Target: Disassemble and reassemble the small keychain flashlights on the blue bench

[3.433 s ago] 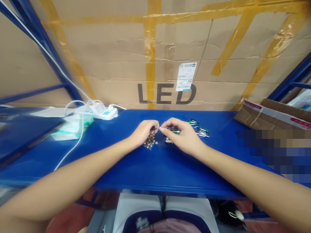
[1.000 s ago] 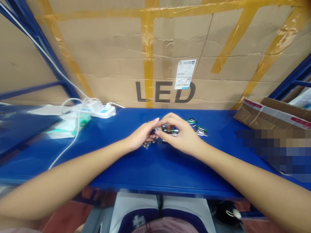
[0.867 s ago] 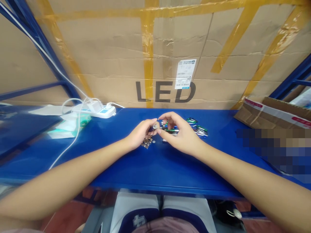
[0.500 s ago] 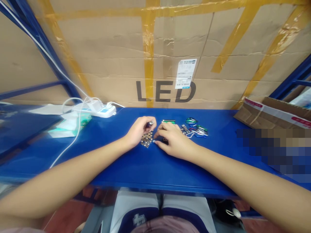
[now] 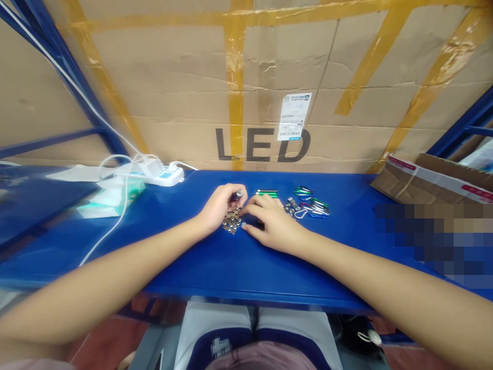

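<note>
My left hand [image 5: 225,204] is closed around a small dark cylinder with a shiny end [image 5: 238,195], held just above the blue tabletop. Right below it lies a pile of small round button cells [image 5: 231,224], silver and brass in tone. My right hand [image 5: 271,218] reaches over the pile's right edge, its thumb and forefinger apart. By the thumb tip is one pale disc [image 5: 244,225]. Behind the right hand lie green and black tubes [image 5: 266,193]. Small silver parts [image 5: 291,206] show beyond its knuckles, and something dark under the palm is mostly hidden.
Coloured carabiners [image 5: 316,206] lie right of the silver parts. A white power strip [image 5: 165,176] with cables and a tissue pack [image 5: 110,198] sit on the left. An open cardboard box [image 5: 416,180] stands at right, and a large carton [image 5: 173,92] walls off the back.
My right hand has shifted slightly left, with its forefinger now over the button cells. The left hand keeps its place with the dark cylinder.
</note>
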A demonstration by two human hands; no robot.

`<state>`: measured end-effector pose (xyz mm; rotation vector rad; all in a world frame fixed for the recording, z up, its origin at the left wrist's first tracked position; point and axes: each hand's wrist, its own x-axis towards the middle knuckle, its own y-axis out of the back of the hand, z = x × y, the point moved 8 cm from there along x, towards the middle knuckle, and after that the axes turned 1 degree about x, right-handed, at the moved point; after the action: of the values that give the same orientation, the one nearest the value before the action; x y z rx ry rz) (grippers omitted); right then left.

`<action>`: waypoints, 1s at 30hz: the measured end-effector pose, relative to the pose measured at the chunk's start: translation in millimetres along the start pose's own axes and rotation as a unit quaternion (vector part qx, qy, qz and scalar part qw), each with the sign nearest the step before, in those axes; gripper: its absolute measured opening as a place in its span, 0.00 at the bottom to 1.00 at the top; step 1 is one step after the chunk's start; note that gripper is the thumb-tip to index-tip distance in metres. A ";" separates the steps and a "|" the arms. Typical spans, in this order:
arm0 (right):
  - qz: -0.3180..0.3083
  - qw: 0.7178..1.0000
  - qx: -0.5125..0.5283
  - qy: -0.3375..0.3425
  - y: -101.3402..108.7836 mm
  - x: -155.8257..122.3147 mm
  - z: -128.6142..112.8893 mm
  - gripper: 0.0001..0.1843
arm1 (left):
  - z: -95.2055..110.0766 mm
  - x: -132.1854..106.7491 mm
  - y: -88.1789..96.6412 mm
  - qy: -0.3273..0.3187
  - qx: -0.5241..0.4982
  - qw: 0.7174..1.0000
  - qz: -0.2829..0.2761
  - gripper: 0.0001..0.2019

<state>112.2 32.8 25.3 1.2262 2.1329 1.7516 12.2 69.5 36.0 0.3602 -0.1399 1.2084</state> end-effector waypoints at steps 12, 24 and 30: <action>-0.007 1.000 0.018 -0.003 -3.1 1.5 0.3 0.05 | 0.8 -0.1 -0.5 0.011 -0.005 1.000 0.006 0.19; -0.035 0.999 -0.001 0.020 -6.1 0.7 -3.7 0.01 | 0.0 -0.6 0.1 0.008 -0.020 1.000 0.004 0.19; 0.053 0.995 0.081 0.005 15.2 2.8 -0.3 0.01 | -1.1 0.2 4.5 0.001 -0.033 0.999 0.022 0.19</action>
<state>117.7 34.4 39.6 1.3973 2.2959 1.6543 8.0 71.4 35.9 0.2997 -0.1852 1.2438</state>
